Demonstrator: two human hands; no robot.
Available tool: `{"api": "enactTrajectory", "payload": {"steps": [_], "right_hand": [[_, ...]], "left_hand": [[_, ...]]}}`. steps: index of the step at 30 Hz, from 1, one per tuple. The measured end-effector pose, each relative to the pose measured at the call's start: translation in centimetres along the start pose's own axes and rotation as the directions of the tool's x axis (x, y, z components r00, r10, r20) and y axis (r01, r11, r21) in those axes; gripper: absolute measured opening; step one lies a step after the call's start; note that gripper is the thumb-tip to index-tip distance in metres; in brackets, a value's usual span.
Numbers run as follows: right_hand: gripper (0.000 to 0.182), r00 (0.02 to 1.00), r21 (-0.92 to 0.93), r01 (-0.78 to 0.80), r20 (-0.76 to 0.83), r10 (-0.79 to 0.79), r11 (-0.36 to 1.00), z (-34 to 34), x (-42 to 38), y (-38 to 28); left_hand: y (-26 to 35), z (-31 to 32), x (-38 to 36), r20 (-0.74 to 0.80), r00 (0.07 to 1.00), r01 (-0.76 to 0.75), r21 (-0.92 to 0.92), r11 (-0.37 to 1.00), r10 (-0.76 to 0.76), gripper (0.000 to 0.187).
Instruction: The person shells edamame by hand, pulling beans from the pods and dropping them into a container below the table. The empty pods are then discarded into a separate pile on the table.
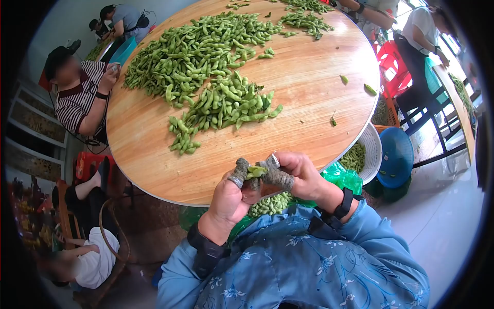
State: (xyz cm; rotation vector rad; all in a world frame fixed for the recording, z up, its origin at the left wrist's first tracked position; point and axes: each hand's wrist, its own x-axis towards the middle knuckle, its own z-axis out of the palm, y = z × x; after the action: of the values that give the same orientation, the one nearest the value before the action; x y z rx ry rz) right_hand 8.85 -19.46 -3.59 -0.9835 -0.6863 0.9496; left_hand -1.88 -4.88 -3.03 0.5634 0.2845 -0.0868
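A green soybean pod [255, 172] is pinched between my two hands, just over the near edge of the round wooden table [319, 98]. My left hand [226, 202] is closed on the pod from the left, with grey covers on the thumb and a finger. From the right, my right hand [301, 175] closes on it too, its thumb and finger wrapped in the same worn grey covering. Below the hands, shelled beans [270, 205] lie in a green plastic bag. Past my hands, a smaller heap of pods [226, 103] adjoins a large pile of pods [190, 54].
A white basket [374, 154] of pods and a blue basin [395, 157] stand at the right. Green plastic [343, 177] hangs by the table edge. A person in a striped shirt [85, 90] sits at the left; others sit or work around the room.
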Motion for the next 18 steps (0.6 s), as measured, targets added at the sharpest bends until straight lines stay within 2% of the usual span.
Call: {"api": "enactTrajectory", "payload": {"steps": [1, 2, 3, 4, 5, 7, 8, 9, 10, 13, 14, 16, 18], "right_hand": [[0.015, 1.000, 0.000, -0.001, 0.000, 0.001, 1.000, 0.0, 0.0, 0.0], [0.015, 1.000, -0.019, -0.011, -0.023, 0.010, 1.000, -0.1, 0.1, -0.1], [0.014, 0.999, -0.038, -0.021, -0.046, 0.019, 0.999, -0.2, 0.2, -0.2], [0.014, 0.999, -0.038, -0.022, -0.048, 0.020, 0.999, -0.1, 0.1, -0.2], [0.014, 0.998, -0.079, -0.050, -0.046, 0.046, 0.996, -0.1, 0.1, -0.3], [0.013, 0.996, -0.121, -0.076, -0.044, 0.071, 0.990, 0.0, 0.0, -0.4], [0.013, 0.998, -0.139, -0.056, -0.018, 0.055, 0.989, 0.0, 0.0, -0.5], [0.013, 0.999, -0.156, -0.037, 0.009, 0.039, 0.987, 0.0, -0.1, -0.5], [0.013, 0.999, -0.155, -0.038, 0.010, 0.040, 0.987, 0.0, -0.1, -0.4], [0.011, 0.997, -0.080, 0.006, 0.082, 0.001, 0.997, -0.1, 0.1, -0.4], [0.010, 0.997, -0.084, -0.026, 0.069, 0.032, 0.996, 0.0, 0.1, -0.6], [0.009, 0.996, -0.086, -0.058, 0.059, 0.063, 0.995, 0.0, 0.2, -0.9], [0.008, 0.999, -0.457, 0.029, 0.032, -0.016, 0.889, 0.0, 0.2, -1.4]], "left_hand": [[0.1, 0.2, -0.1, -0.046, 0.998, -0.038, 0.100, 0.994, 0.043, 0.022], [0.0, 0.8, -0.1, -0.046, 0.998, -0.037, 0.099, 0.994, 0.042, 0.022], [-0.3, 1.8, -0.1, -0.008, 0.970, -0.209, 0.478, 0.853, 0.243, 0.025], [-0.4, 2.4, -0.1, 0.103, 0.908, -0.331, 0.768, 0.548, 0.405, 0.028], [-0.5, 2.1, 0.0, 0.102, 0.909, -0.331, 0.768, 0.549, 0.405, 0.028], [-0.6, 1.4, 0.1, 0.205, 0.876, -0.345, 0.899, 0.270, 0.437, 0.019], [-0.4, 1.5, 0.1, 0.206, 0.876, -0.345, 0.899, 0.270, 0.436, 0.019], [0.0, 1.7, -0.1, 0.058, 0.931, -0.282, 0.739, 0.612, 0.359, 0.014], [0.3, 1.8, -0.2, -0.053, 0.972, -0.179, 0.470, 0.864, 0.230, 0.010], [0.8, 1.2, -0.2, -0.022, 0.988, -0.120, 0.497, 0.860, 0.151, 0.006], [1.0, 1.0, -0.2, -0.024, 0.988, -0.123, 0.497, 0.859, 0.156, 0.006], [1.3, 0.7, -0.3, -0.030, 0.998, -0.026, 0.531, 0.847, 0.050, 0.006], [1.4, 1.0, -0.4, -0.035, 0.998, -0.019, 0.542, 0.840, 0.045, 0.007]]}}
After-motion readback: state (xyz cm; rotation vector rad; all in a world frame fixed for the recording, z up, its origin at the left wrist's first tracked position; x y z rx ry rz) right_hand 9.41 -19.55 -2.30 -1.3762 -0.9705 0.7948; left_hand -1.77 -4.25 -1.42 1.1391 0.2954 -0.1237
